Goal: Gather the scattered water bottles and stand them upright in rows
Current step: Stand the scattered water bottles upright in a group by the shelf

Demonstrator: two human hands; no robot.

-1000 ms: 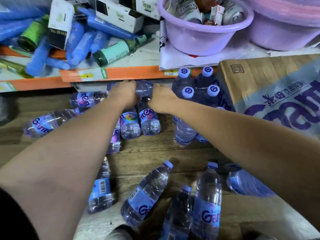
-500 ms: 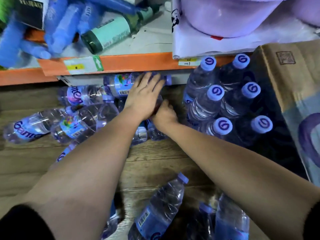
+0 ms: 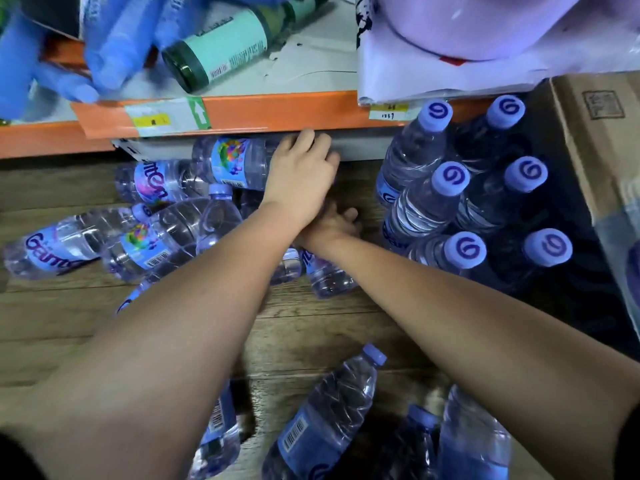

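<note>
Where legible, apparently "Ganten" on bottle

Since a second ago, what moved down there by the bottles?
The two grips were side by side. Now the left grip reaches farther, its fingers curling over the neck end of the lying rainbow-label bottle under the shelf. The right grip sits nearer, tucked under the left wrist; what it holds is hidden. The standing bottles stayed put.
</note>
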